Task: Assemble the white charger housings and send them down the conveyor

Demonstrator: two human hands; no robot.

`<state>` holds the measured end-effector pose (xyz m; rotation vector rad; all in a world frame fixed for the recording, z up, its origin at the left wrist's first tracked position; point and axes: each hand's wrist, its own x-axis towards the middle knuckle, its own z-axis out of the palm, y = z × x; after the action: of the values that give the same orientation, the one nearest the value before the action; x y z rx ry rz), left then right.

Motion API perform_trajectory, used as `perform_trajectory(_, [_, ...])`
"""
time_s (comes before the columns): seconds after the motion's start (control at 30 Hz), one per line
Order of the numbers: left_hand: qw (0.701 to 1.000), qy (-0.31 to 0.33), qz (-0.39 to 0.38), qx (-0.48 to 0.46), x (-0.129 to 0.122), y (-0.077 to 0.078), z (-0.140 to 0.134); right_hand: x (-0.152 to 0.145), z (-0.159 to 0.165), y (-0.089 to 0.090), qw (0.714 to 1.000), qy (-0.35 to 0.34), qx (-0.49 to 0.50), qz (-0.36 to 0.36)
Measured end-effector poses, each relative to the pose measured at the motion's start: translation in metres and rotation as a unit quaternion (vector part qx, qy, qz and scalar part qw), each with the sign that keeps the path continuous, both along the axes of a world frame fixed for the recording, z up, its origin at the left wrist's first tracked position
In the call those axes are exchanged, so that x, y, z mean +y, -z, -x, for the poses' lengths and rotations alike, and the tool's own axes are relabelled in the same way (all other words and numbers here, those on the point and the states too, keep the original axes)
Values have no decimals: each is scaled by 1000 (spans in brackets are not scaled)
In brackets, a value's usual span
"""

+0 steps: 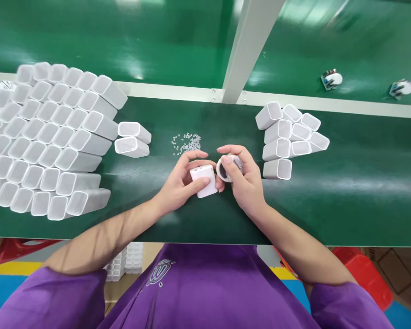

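Observation:
My left hand [178,185] grips a small white plastic housing [204,181] with rounded corners, the thumb lying across its broad face. Small openings show along the housing's upper edge. Just to the right, my right hand [249,185] is closed around a round white roll [221,170], its thumb over the dark middle; it looks like a roll of tape, though the fingers cover part of it. Both hands are close together over the green table. Beyond my left fingers lies a scatter of tiny clear pieces [192,143].
Many white open-ended housings [48,132] stand packed at the left, with two white housings [133,146] beside them. Another group of white housings [282,137] is at the right. A pale metal rail [178,91] and post [246,45] border the conveyor, where two small circuit assemblies [332,80] lie.

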<state>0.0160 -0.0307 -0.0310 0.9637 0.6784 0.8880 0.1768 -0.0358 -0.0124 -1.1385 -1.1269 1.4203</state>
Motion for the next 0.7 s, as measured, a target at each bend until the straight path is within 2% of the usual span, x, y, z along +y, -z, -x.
perform_trajectory(0.1, [999, -7, 43, 22, 1, 2, 3, 0, -5, -2, 999, 15, -36, -22])
perform_trajectory(0.2, [997, -14, 55, 55, 2, 5, 3, -4, -5, -1, 990, 23, -120, -77])
perform_trajectory(0.33, [994, -29, 34, 104, 1, 3, 1, -9, -1, 1, 954, 44, -230, -189])
perform_trajectory(0.43, [995, -9, 20, 99, -1, -2, -1, -8, 0, 3, 933, 59, -261, -242])
perform_trajectory(0.53, [995, 6, 21, 99, -2, -4, -2, -6, 1, 4, 925, 62, -273, -255])
perform_trajectory(0.7, [993, 5, 19, 120, -2, -2, -1, -6, 1, 4, 932, 52, -272, -232])
